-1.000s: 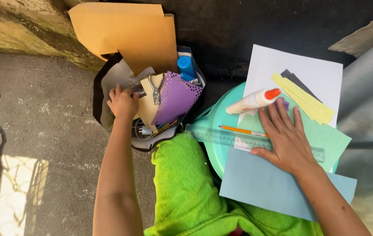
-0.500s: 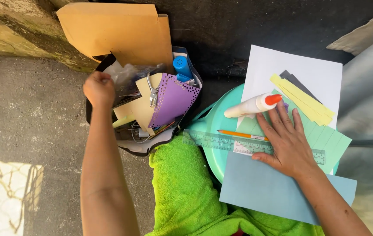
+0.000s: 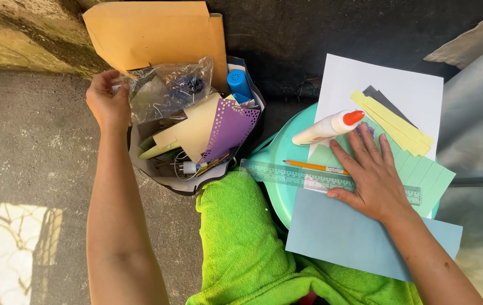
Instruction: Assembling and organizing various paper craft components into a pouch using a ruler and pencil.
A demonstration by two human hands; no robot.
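Since half a second ago, the left hand [image 3: 107, 101] has lifted a clear crinkly plastic bag of small dark bits [image 3: 168, 90] above the dark round basket of paper scraps [image 3: 156, 183], pinching its left edge. Light, limp and slippery, it is best gripped at that edge. Right hand [image 3: 371, 178] lies flat, fingers spread, on the pale blue paper sheet [image 3: 354, 240].

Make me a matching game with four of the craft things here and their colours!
Things:
1. glue bottle cap
2. pencil
3. punched paper sheet in the bag
4. paper strips on the white sheet

Colours:
A. purple
B. yellow
C. red-orange
D. orange

Pairs: 1-C, 2-D, 3-A, 4-B
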